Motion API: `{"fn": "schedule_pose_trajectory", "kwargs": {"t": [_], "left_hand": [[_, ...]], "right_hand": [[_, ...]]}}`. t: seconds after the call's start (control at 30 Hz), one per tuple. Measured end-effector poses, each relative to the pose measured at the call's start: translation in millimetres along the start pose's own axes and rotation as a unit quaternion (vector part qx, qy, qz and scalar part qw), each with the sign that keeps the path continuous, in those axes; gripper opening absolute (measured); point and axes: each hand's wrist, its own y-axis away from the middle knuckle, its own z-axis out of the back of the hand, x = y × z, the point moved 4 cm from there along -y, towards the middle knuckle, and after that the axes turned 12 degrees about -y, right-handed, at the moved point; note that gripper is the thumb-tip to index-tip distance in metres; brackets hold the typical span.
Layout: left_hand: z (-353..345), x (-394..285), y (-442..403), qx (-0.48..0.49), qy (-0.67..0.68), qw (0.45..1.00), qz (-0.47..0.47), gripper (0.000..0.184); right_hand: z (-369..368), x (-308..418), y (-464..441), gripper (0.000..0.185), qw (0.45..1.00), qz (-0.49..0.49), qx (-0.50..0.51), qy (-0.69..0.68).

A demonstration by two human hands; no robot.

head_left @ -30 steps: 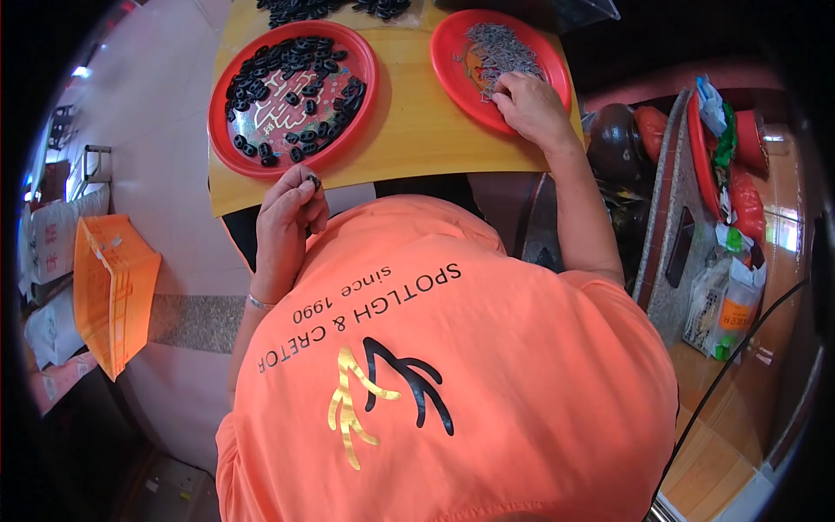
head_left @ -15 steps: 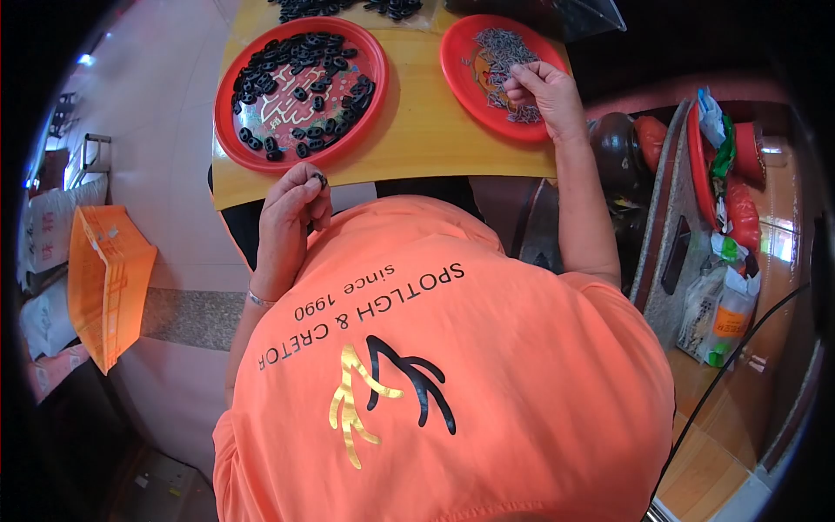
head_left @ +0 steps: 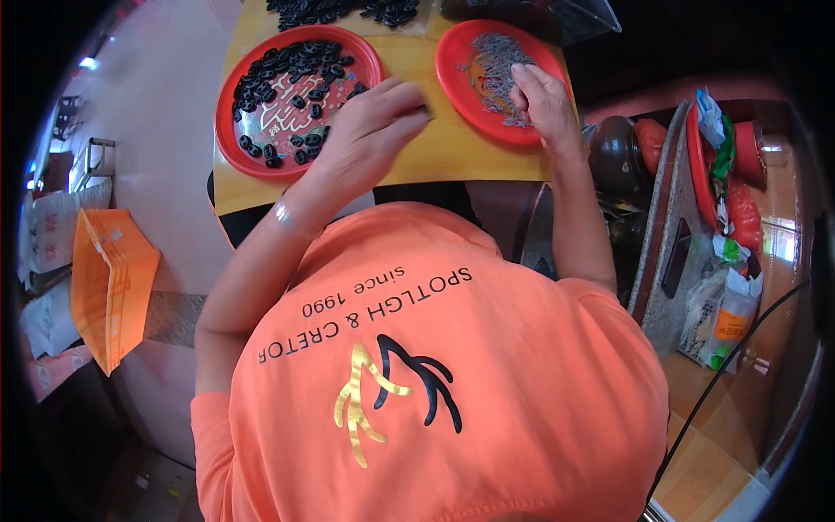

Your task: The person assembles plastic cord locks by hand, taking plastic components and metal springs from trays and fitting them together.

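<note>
My left hand (head_left: 374, 135) is blurred by motion over the table between two red plates. Its fingers are pinched together, and a small black oval piece shows dark at their tips. Beside it lies the left red plate (head_left: 223, 148), which bears many black oval pieces with holes (head_left: 304, 61). My right hand (head_left: 545, 100) is closed in a pinch at the right edge of the smaller red plate (head_left: 448, 74). On that plate is a heap of thin grey metal pieces (head_left: 500, 61). Whatever sits between the right fingertips is hidden.
More black pieces (head_left: 317, 10) lie at the far edge of the yellow table (head_left: 417, 165). A clear-sided bin (head_left: 574, 19) stands at the back right. An orange crate (head_left: 109, 287) is on the floor at left; a dark jar (head_left: 619, 148) stands at right.
My left hand has moved from the table's front edge up and to the right, past the left plate. My right hand has shifted slightly downward and stays pinched.
</note>
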Motion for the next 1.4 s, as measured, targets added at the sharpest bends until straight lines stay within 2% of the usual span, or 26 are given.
{"fn": "schedule_pose_trajectory", "kwargs": {"t": [0.17,0.3,0.5,0.6,0.7,0.93,1.0,1.03,1.13,1.2,1.23,1.33,1.4], "left_hand": [[-58,-7,-78,0.037,-0.099,0.984,-0.144,0.020],[-86,-9,-101,0.083,-0.070,0.981,-0.160,0.018],[-100,0,-117,0.074,0.002,0.978,-0.196,0.018],[-109,9,-121,0.111,0.105,0.981,-0.122,0.017],[-107,16,-123,0.141,0.108,0.984,-0.029,0.016],[-118,42,-128,0.127,0.401,0.890,0.177,0.015],[-116,46,-133,0.113,0.422,0.877,0.198,0.014],[-114,47,-134,0.106,0.432,0.871,0.208,0.013],[-104,35,-141,0.148,0.234,0.948,0.155,0.013],[-104,35,-147,0.050,0.026,0.997,0.046,0.016],[-104,34,-150,-0.002,-0.081,0.997,-0.010,0.019],[-100,37,-152,-0.004,-0.092,0.996,-0.001,0.025],[-95,33,-144,-0.008,0.025,0.999,0.027,0.017]], "right_hand": [[5,-1,-1,0.036,0.998,0.019,0.026,-0.044],[13,-7,1,0.034,0.999,0.023,-0.009,-0.035],[25,-19,1,0.027,0.988,-0.014,0.065,-0.138],[25,-19,4,0.023,0.990,0.014,0.029,-0.139],[27,-24,2,0.019,0.992,0.019,0.034,-0.119],[30,-10,-1,0.017,0.993,0.107,-0.054,0.017],[36,8,5,0.018,0.979,0.154,-0.103,0.081],[37,10,4,0.019,0.983,0.136,-0.104,0.064],[42,11,5,0.022,0.989,0.102,-0.100,0.035],[44,7,1,0.025,0.989,0.111,-0.088,0.044],[45,7,1,0.026,0.990,0.102,-0.085,0.038],[43,6,3,0.028,0.994,0.081,-0.068,0.006],[36,0,2,0.027,0.995,0.085,-0.043,-0.034]]}}
